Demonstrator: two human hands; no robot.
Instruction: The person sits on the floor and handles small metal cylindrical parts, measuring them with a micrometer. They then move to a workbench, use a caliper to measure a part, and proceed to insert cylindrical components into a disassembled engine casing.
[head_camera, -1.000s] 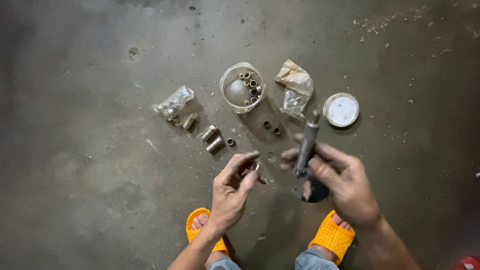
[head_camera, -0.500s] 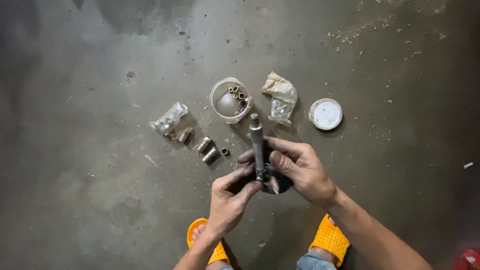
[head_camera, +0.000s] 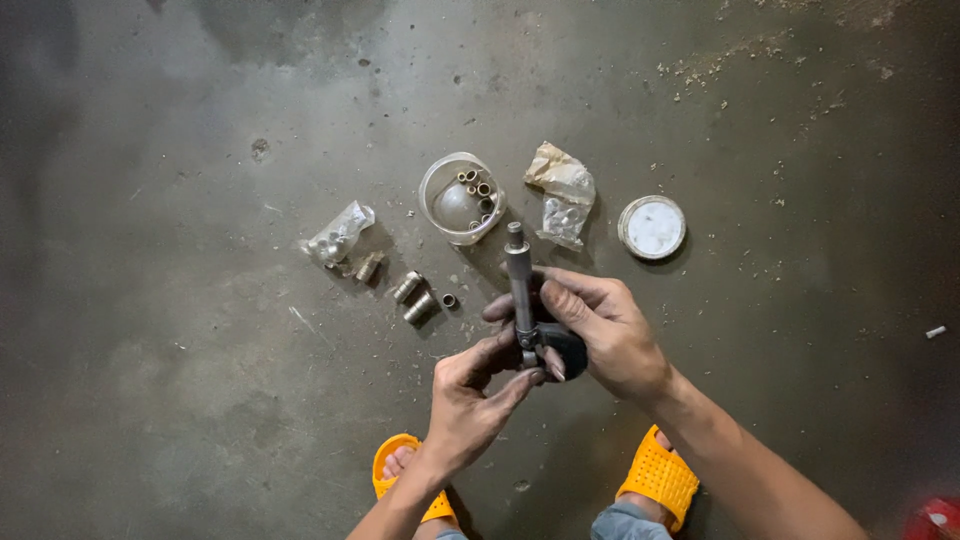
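Observation:
My right hand (head_camera: 598, 330) grips a grey metal shaft (head_camera: 518, 280) that points away from me, with a dark round part at its lower end. My left hand (head_camera: 472, 398) meets it from below, thumb and fingers pinching at the shaft's base where the small fitting sits; whether it holds a separate small piece I cannot tell. Just beyond the shaft's tip stands a clear plastic cup (head_camera: 447, 207) with several small brass rings inside. Three short metal sleeves (head_camera: 412, 296) lie on the floor left of my hands.
Bare concrete floor all around. A plastic bag of small parts (head_camera: 338, 238) lies at the left, a crumpled bag (head_camera: 562, 190) right of the cup, and a round white lid (head_camera: 652, 227) further right. My feet in orange sandals (head_camera: 656, 478) are below the hands.
My right hand brought the shaft leftward and closer, and my left hand came up to meet its base. The two hands were apart a second ago.

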